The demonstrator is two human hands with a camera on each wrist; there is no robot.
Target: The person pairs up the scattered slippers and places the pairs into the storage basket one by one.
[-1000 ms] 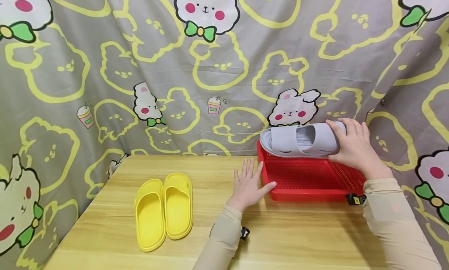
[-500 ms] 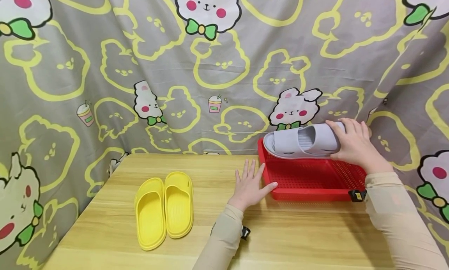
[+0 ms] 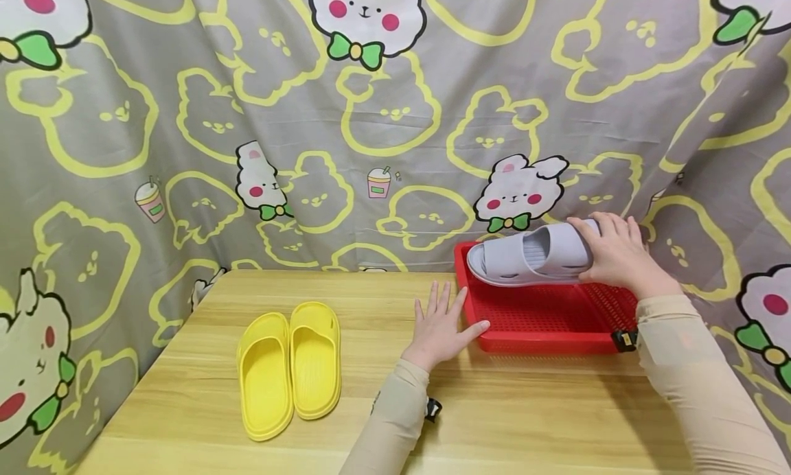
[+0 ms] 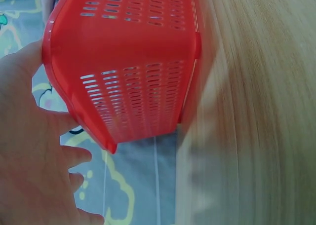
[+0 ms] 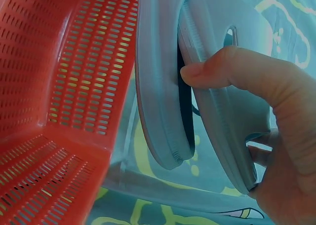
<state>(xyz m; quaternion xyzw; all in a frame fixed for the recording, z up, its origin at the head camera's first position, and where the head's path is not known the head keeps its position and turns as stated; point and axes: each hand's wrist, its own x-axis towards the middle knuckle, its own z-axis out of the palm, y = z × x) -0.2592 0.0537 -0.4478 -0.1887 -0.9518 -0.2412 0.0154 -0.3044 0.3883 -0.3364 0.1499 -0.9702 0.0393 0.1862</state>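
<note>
My right hand (image 3: 621, 254) grips a pair of grey slippers (image 3: 513, 259) from the right end. They are tilted over the back of the red basket (image 3: 556, 342), strap side facing me. In the right wrist view two slipper soles (image 5: 160, 101) lie close together, and my thumb (image 5: 212, 73) reaches into the gap between them. The other fingers are mostly hidden behind the slippers. At the basket's left side, my left hand (image 3: 439, 327) is spread with straight fingers. Its thumb and index finger touch the basket rim in the left wrist view (image 4: 49, 52).
A pair of yellow slippers (image 3: 290, 372) stands on the wooden table (image 3: 185, 392) at left, side by side. A patterned curtain (image 3: 395, 132) hangs right behind the table's back edge. Small black devices (image 3: 624, 340) are strapped at the wrists.
The grey slippers and my right hand have come slightly lower and become more tilted, the left end dropping toward the basket. My left hand stays in place.
</note>
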